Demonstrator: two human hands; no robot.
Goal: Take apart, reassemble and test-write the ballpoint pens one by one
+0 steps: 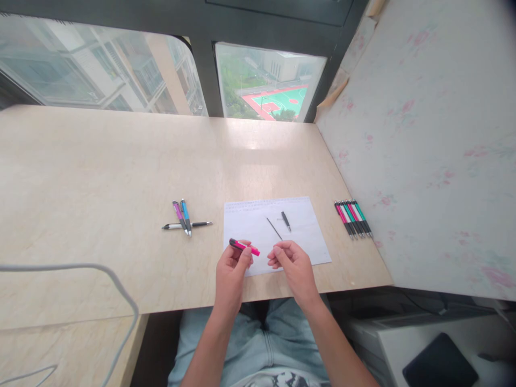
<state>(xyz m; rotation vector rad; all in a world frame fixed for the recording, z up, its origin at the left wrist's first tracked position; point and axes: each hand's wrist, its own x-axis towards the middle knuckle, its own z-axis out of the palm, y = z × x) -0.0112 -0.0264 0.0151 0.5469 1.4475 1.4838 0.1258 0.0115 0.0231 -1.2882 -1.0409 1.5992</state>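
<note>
My left hand (234, 263) is closed round a pink and black pen barrel (244, 246), held level just above the near edge of a white paper sheet (306, 236). My right hand (288, 258) is pinched shut a little to the right of the barrel's pink end; what its fingertips hold is too small to make out. On the paper beyond my hands lie a thin dark refill (274, 228) and a short black pen tip piece (286, 220).
Three pens (183, 217) lie crossed on the beige table (100, 177) to the left. A row of several pens (353, 218) rests by the right wall. A grey cable (116, 285) loops at the near left. Windows stand behind the table.
</note>
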